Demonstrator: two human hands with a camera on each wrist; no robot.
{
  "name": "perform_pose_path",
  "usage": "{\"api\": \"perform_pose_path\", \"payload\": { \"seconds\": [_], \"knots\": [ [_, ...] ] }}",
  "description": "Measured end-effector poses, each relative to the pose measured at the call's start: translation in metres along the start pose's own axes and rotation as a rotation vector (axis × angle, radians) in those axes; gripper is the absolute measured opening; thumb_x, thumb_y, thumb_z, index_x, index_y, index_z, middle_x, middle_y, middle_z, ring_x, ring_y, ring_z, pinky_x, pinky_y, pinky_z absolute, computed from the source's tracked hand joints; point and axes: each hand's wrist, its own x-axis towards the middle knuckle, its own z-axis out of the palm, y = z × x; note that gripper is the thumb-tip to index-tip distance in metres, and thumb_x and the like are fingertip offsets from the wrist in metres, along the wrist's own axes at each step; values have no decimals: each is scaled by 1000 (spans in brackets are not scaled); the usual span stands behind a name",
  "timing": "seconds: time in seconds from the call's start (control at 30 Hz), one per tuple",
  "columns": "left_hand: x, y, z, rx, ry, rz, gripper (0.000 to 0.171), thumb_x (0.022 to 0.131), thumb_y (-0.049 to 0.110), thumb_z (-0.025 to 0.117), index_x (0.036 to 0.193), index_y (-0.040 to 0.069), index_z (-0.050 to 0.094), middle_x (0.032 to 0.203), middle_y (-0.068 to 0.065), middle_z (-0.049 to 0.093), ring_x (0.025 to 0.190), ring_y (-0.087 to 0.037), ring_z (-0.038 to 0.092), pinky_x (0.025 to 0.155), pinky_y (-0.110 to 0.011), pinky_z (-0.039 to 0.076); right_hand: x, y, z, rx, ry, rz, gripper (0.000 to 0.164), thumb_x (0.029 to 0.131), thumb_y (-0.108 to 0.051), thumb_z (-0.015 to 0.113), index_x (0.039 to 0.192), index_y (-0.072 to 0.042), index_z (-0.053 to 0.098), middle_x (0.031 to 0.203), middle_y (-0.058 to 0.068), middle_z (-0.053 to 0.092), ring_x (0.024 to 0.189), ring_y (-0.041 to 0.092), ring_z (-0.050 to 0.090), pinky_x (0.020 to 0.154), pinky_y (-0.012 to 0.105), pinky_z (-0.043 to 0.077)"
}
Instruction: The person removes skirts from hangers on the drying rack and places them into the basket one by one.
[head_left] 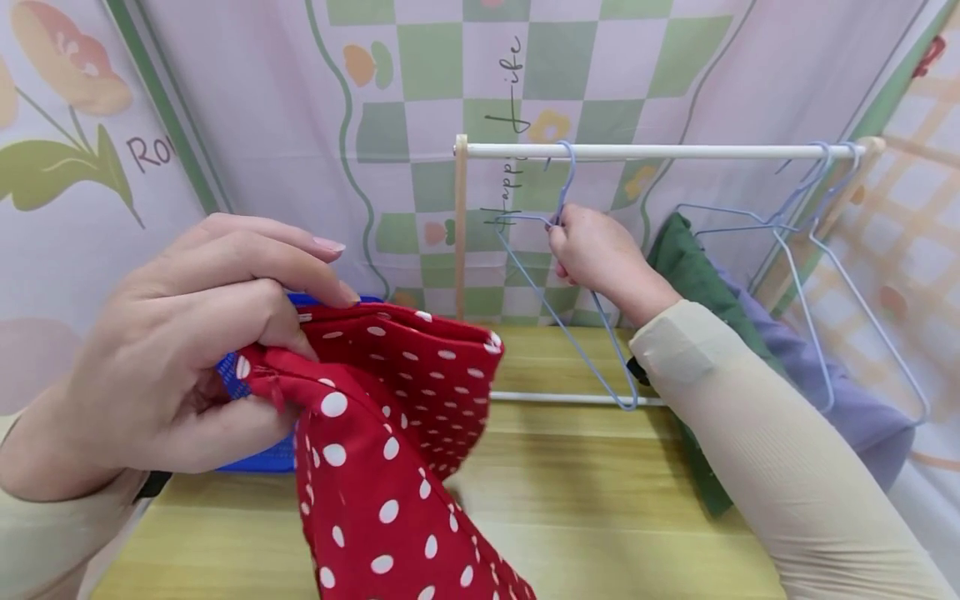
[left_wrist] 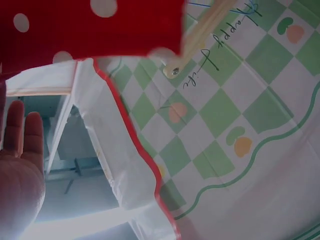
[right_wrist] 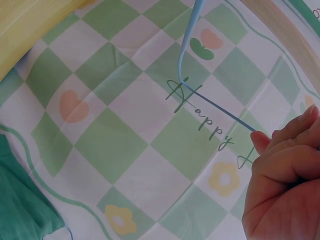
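My left hand [head_left: 172, 358] pinches the folded upper edge of a red garment with white polka dots [head_left: 390, 467], which hangs down over the table. In the left wrist view, the dotted fabric [left_wrist: 100, 35] fills the upper left, with part of the hand [left_wrist: 22, 175] below it. Further away, my right hand [head_left: 607, 254] grips a light blue wire hanger [head_left: 572, 171] just below its hook. That hook is at the white rail [head_left: 675, 152] of a small clothes rack. In the right wrist view, one arm of the hanger [right_wrist: 220, 107] runs into the curled fingers.
More blue hangers [head_left: 798, 317] hang at the rail's right end, with a dark green garment [head_left: 675, 250] and a purple one [head_left: 832, 425] beside them. A blue basket [head_left: 262, 460] stands behind my left hand on the wooden table [head_left: 600, 508]. A checkered curtain [head_left: 431, 58] backs the rack.
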Motion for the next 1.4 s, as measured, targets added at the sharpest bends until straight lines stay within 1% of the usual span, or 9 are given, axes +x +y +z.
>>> {"api": "perform_pose_path", "payload": {
  "seconds": [0.33,0.47,0.6,0.73,0.87,0.93,1.1,1.23,1.4],
  "knots": [
    [9,4,-1,118,-131,-74,16,86,10,68,100,13,73,101,5,72,102,-21,67,104,-43,48,0,0,0,7,-4,5,32,111,-27,35,113,-5,58,73,4,68,63,19,65,65,37,48],
    [10,7,-3,217,-195,-125,20,91,12,70,111,16,73,99,13,69,88,-8,62,88,-28,52,0,-1,0,12,-7,6,33,111,-27,35,116,-4,58,73,5,68,63,20,65,66,37,48],
    [11,9,-4,277,-232,-145,36,92,15,77,127,20,71,105,15,69,84,-2,61,71,-21,53,0,0,0,12,-6,6,33,111,-27,35,116,-3,57,73,5,68,62,20,64,65,37,48],
    [11,10,-4,342,-253,-212,55,86,18,87,136,14,63,110,13,71,86,-1,67,75,-20,57,0,0,0,15,-3,12,32,111,-26,36,115,-4,57,73,4,68,62,19,64,66,37,47],
    [6,10,-2,389,-238,-339,59,79,21,93,123,4,58,101,11,70,80,1,66,74,-13,55,1,-1,1,18,-4,14,32,111,-27,36,115,-4,57,72,4,68,62,19,64,67,38,47],
    [3,9,-2,413,-241,-387,56,76,24,95,113,5,57,95,13,68,77,3,64,72,-10,53,1,-1,1,22,-6,15,32,111,-28,36,115,-5,57,73,4,68,62,19,64,66,38,48],
    [4,8,-3,442,-245,-360,46,71,30,98,100,14,66,91,16,72,76,3,65,72,-11,54,1,0,1,19,-3,14,32,111,-27,35,115,-5,57,73,5,68,63,20,64,67,38,48],
    [7,10,-3,410,-229,-323,43,70,29,99,103,18,75,96,16,76,81,2,69,78,-10,55,2,0,1,11,4,10,32,111,-27,35,113,-5,57,73,5,68,63,21,64,66,37,48],
    [7,11,-2,433,-244,-349,43,69,34,99,103,23,77,96,19,76,80,5,68,76,-9,54,3,1,2,9,11,8,32,111,-28,35,110,-6,57,72,5,68,62,21,64,65,38,48]
  ]
}}
